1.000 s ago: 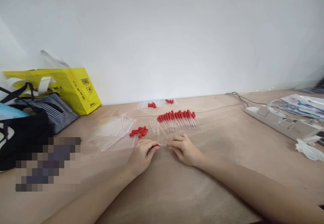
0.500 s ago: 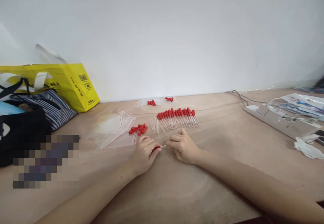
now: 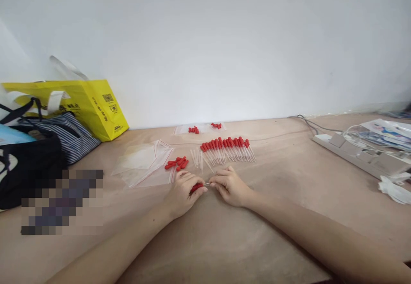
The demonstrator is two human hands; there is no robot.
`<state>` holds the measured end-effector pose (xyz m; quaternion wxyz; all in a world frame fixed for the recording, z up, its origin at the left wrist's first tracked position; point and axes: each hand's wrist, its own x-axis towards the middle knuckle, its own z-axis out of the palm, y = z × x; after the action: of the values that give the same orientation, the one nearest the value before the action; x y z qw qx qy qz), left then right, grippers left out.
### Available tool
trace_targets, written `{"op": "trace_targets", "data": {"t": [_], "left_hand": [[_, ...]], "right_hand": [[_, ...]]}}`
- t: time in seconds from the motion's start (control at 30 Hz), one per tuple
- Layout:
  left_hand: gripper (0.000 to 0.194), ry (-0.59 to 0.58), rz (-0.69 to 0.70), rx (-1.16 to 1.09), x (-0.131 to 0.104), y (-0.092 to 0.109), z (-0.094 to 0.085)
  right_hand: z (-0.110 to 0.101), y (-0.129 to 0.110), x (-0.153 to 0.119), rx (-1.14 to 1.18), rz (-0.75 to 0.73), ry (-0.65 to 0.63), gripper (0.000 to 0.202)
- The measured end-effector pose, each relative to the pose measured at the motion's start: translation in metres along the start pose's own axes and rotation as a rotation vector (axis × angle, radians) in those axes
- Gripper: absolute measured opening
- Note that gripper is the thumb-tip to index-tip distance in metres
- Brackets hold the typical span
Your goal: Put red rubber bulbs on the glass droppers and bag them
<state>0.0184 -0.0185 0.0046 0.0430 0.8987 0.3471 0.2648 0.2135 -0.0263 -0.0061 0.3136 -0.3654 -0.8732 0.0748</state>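
Note:
My left hand point(image 3: 185, 192) is closed around a red rubber dropper bulb point(image 3: 196, 187). Between the fingertips of my right hand point(image 3: 229, 186) is a thin clear dropper tube point(image 3: 207, 184), its end meeting the bulb; how deep it sits inside is hidden. Just beyond my hands lies a row of droppers point(image 3: 224, 146), red bulbs away from me and clear tubes toward me. Several bare tubes point(image 3: 196, 157) lie at the row's left end. A small pile of loose red bulbs point(image 3: 176, 162) rests farther left, by a clear zip bag point(image 3: 141, 162).
Against the wall lies another clear bag point(image 3: 204, 129) with red bulbs on it. A yellow bag point(image 3: 109, 108), a striped pouch point(image 3: 77, 136) and a black bag point(image 3: 35, 164) stand at left. On the right are a power strip point(image 3: 353, 153), cables and white crumpled plastic point(image 3: 394, 189).
More of the red bulb shows in my left hand, and my right fingers have moved slightly closer to it along the tube. The view has shifted a little.

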Motion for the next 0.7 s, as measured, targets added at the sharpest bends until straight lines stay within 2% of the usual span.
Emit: {"op": "trace_targets", "data": {"t": [0.2, 0.7], "left_hand": [[0.016, -0.012, -0.023, -0.032, -0.002, -0.0035, -0.0057], [0.021, -0.013, 0.003, 0.013, -0.0018, 0.0013, -0.0036]], "right_hand": [[-0.0066, 0.0065, -0.0034, 0.059, 0.042, 0.023, 0.018], [-0.0023, 0.0027, -0.0036, 0.0, -0.008, 0.023, 0.02]]}}
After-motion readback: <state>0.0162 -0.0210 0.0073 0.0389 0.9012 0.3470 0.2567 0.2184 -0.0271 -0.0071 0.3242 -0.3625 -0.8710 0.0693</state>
